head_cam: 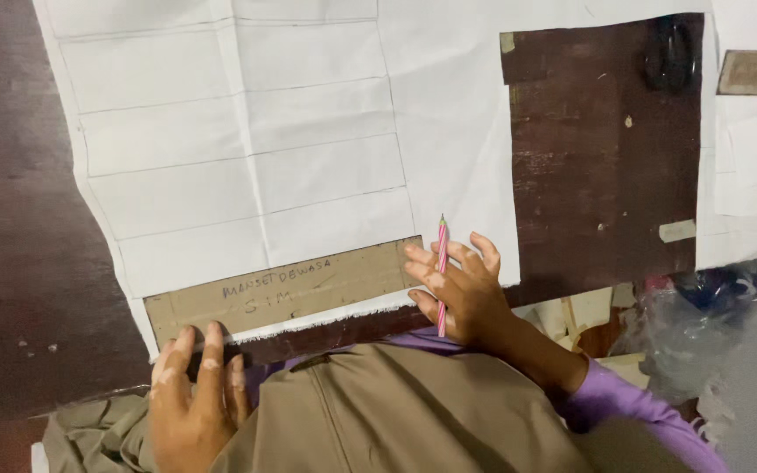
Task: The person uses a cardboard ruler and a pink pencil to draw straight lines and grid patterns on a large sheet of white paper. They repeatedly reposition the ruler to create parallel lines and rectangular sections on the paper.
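No packages or screens, handwritten brown cardboard strip (284, 293) on white cloth's near edge, between the hands

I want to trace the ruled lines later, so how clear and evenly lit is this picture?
Head view: white cloth sharp and evenly lit, its lines readable; right hand and pencil slightly soft; dark table dim at left; no glare.

The white fabric (308, 131) runs off the top edge, so its full extent is unseen. The left hand (193, 403) is partly covered by a tan garment (378, 412) at the bottom edge. A dark round object (669, 54) on the table (606, 158) is too dim to identify. Clutter (703, 324) at lower right is blurred.
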